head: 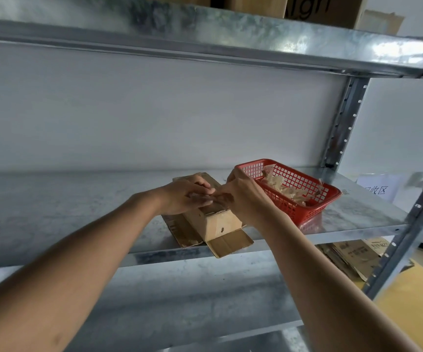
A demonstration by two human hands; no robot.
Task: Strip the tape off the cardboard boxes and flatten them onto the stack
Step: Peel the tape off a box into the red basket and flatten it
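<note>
Cardboard box [214, 221] stands on the middle shelf [78, 212] of a galvanised rack, just below frame centre, resting on flattened cardboard [179, 231] that lies under it. One of its flaps [230, 243] is folded out flat toward 6 o'clock, overhanging the shelf edge. The box body is upright and not yet collapsed. Its near end is plain brown, scuffed, with a small dark mark.

Both hands work on the top face. Left hand [183, 194] lies over the top from 9 o'clock, fingers curved down against the board. Right hand [240, 196] comes in from 3 o'clock, fingertips meeting the left over the seam; whether it pinches tape or only presses cannot be told, as the seam is covered.

Progress, by judgement: partway. Red mesh basket [319, 201], just beside the box at 3 o'clock, holds crumpled pale strips [281, 185], probably tape already removed. More flattened boxes [352, 257] lie on a lower level at 4 o'clock. Whole cartons [319, 8] sit on the top shelf at 12 o'clock; whether they belong to the job is not evident. Remaining for this box: finish the tape, collapse it, add it to the stack.
</note>
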